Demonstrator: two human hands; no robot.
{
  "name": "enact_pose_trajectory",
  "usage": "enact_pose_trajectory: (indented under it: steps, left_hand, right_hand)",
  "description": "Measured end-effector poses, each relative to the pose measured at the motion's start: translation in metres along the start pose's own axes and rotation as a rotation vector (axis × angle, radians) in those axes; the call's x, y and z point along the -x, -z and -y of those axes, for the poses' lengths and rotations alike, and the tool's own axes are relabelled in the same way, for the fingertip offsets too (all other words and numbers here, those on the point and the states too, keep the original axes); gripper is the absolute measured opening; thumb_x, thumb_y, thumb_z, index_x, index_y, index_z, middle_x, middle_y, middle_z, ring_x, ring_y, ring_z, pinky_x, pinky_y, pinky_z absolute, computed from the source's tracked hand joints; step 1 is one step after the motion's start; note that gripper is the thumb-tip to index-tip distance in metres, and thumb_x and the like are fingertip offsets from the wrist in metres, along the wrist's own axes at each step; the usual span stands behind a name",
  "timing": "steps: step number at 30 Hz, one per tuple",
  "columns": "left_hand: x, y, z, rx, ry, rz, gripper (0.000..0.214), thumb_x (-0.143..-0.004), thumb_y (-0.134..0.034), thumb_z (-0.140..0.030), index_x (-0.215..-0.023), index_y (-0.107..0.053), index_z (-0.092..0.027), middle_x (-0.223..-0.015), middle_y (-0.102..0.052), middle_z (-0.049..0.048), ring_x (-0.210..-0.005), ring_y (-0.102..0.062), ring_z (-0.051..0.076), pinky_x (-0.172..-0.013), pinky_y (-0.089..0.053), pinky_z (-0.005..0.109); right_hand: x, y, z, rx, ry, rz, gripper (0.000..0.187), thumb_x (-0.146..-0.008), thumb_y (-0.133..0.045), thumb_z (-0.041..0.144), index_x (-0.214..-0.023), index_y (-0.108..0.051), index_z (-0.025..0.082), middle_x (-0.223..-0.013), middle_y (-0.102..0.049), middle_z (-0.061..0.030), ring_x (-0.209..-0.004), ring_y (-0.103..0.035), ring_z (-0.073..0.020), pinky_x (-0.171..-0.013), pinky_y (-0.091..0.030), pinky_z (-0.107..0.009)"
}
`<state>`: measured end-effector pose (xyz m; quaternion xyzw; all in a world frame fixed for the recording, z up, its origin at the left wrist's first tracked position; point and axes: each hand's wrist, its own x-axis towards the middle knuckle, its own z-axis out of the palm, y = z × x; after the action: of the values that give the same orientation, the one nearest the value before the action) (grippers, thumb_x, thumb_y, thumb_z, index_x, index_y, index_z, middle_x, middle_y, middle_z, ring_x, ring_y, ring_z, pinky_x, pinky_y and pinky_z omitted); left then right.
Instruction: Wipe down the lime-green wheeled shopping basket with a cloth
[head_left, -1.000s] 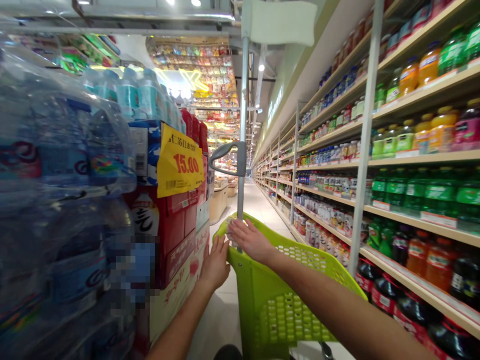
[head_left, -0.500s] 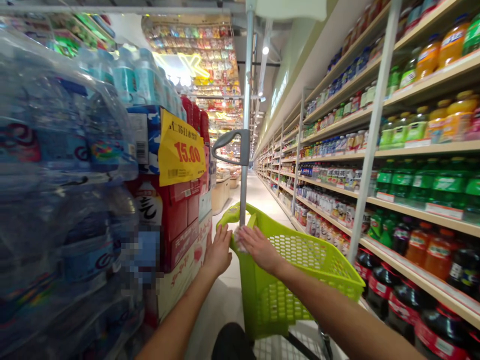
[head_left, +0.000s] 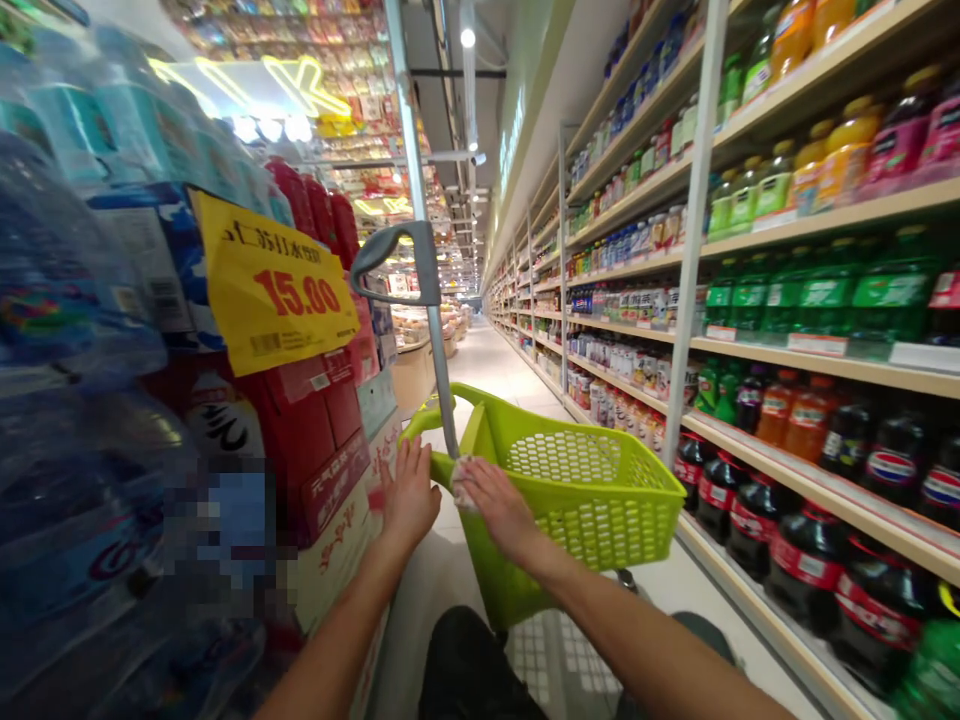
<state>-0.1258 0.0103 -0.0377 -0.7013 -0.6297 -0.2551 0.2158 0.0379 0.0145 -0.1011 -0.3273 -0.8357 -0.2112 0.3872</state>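
Note:
A lime-green shopping cart (head_left: pixel 517 560) stands in front of me, tilted slightly in view. My left hand (head_left: pixel 409 500) reaches to its near left corner, fingers stretched out and touching the green handle (head_left: pixel 421 420). Beside it, my right hand (head_left: pixel 499 510) presses a crumpled white tissue (head_left: pixel 465 485) against the basket's near rim. The tissue is partly hidden under the fingers. A metal pole (head_left: pixel 442 370) with a grey loop grip (head_left: pixel 394 265) rises from the cart just beyond my hands.
Stacked red drink cartons (head_left: pixel 330 420) with a yellow price sign (head_left: pixel 277 285) stand close on the left, beside wrapped water bottles (head_left: pixel 75 500). Shelves of bottled drinks (head_left: pixel 817 300) line the right. A pale floor aisle (head_left: pixel 499 360) runs ahead. My knees show below.
The cart, pole and both hands have shifted left in view, and the pole now leans. The cartons and price sign appear closer. Both hands keep their places on the cart.

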Motion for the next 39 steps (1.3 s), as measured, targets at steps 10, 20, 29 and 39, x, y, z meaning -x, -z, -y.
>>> enact_pose_trajectory:
  steps: [10,20,29,39]
  left_hand:
    - [0.021,-0.012,-0.039,0.003,-0.211,-0.042,0.06,-0.071,-0.038,-0.01,-0.131,-0.033,-0.01,-0.143,-0.026,0.0114,-0.133,-0.018,0.024,-0.108,-0.012,0.049]
    - [0.018,-0.032,-0.068,-0.044,-0.356,0.101,0.066,-0.067,-0.037,-0.008,-0.133,-0.033,-0.013,-0.143,-0.026,0.0084,-0.134,-0.016,0.022,-0.108,-0.011,0.049]
    - [0.021,-0.044,-0.113,-0.053,-0.485,0.198,0.064,-0.071,-0.036,-0.01,-0.134,-0.029,-0.014,-0.144,-0.023,0.0081,-0.135,-0.011,0.021,-0.108,-0.009,0.05]
    - [0.027,-0.057,-0.153,-0.019,-0.538,0.311,0.06,-0.074,-0.032,-0.012,-0.134,-0.031,-0.013,-0.144,-0.022,0.0078,-0.134,-0.011,0.02,-0.108,-0.008,0.05]
  right_hand:
    - [0.049,-0.006,-0.02,0.02,-0.096,-0.038,0.032,-0.087,-0.041,0.014,-0.116,-0.054,0.017,-0.127,-0.051,-0.0098,-0.124,-0.038,-0.0193,-0.098,-0.039,-0.042]
    - [0.099,-0.018,-0.039,0.106,-0.137,0.088,0.034,-0.084,-0.045,0.012,-0.117,-0.053,0.017,-0.118,-0.058,-0.0084,-0.114,-0.049,-0.0189,-0.093,-0.044,-0.038]
    - [0.121,0.005,-0.069,0.166,-0.21,0.107,0.04,-0.081,-0.041,0.004,-0.117,-0.054,0.015,-0.119,-0.057,-0.0099,-0.115,-0.048,-0.0193,-0.095,-0.041,-0.038]
    - [0.141,0.041,-0.107,0.261,-0.271,-0.03,0.045,-0.08,-0.034,0.0,-0.118,-0.053,0.015,-0.126,-0.051,-0.0108,-0.122,-0.041,-0.0191,-0.096,-0.039,-0.042]
